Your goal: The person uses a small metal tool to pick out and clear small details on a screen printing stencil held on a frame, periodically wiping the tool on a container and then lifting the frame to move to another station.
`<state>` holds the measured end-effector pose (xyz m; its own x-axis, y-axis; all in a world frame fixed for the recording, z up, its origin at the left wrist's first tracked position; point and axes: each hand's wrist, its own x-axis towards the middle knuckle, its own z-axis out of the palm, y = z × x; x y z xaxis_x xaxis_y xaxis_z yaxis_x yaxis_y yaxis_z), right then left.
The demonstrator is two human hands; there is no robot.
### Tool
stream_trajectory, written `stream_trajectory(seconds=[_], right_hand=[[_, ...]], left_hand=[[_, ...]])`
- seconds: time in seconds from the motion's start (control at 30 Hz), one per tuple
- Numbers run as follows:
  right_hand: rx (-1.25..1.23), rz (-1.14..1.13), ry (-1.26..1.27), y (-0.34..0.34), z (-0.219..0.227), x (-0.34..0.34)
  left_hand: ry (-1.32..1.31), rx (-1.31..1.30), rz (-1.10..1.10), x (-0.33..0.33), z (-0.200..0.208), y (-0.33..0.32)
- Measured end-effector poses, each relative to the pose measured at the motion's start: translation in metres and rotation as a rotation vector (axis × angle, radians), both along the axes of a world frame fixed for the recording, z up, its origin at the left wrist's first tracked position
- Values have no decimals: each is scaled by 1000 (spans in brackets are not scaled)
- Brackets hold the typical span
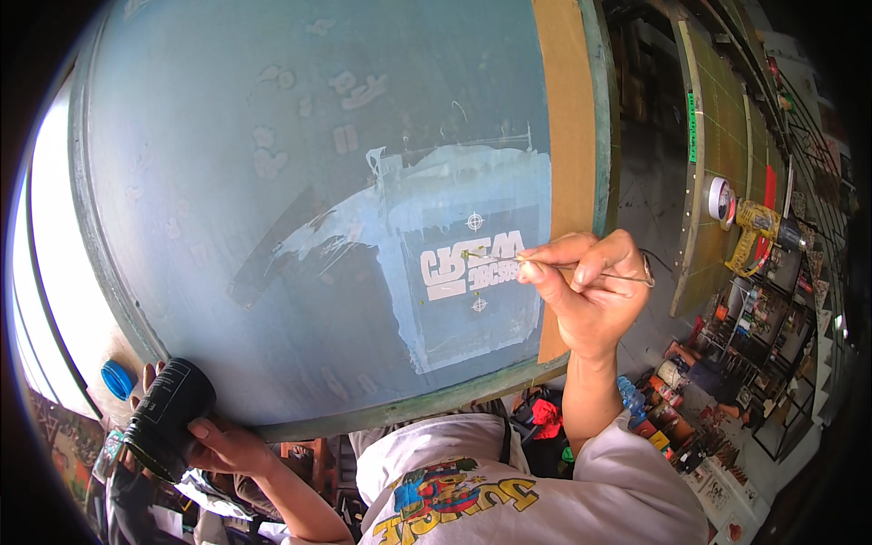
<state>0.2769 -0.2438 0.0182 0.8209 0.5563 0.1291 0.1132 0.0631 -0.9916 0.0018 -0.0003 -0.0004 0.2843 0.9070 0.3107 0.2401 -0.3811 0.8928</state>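
Note:
A large blue-green printing screen [245,173] stretches out before me in its frame. On its right part lies a paler coated rectangle with a light letter design [443,265] between two round cross marks. My right hand [595,286] pinches a thin, dark, wire-like tool [495,259] between thumb and fingers. The tool's tip meets the design, where a small greenish spot shows; whether it is a fine brush or a wire I cannot tell. Beyond the screen's lower left corner, my left hand [222,443] grips a tilted black jar [173,409]. The jar's contents are hidden.
Brown tape [572,118] runs along the screen's right side, inside the frame. A blue round lid [116,380] lies beside the lower left corner. Further right are a leaning yellowish screen [713,100], a white tape roll [718,198], a yellow drill [756,232] and cluttered shelves.

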Motion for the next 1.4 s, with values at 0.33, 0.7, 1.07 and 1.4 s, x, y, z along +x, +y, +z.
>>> stream_trajectory(seconds=[0.33,0.7,1.07,1.4], right_hand=[[-22,-3,-23,2,1,0],[-7,-14,-9,2,1,-1],[-3,-9,-9,1,1,-1],[-2,0,-19,1,1,0]], left_hand=[[-10,-16,4,-1,-1,0],[41,23,-35,-6,-1,4],[31,19,-21,-7,-1,4],[21,15,-33,-7,-2,4]])
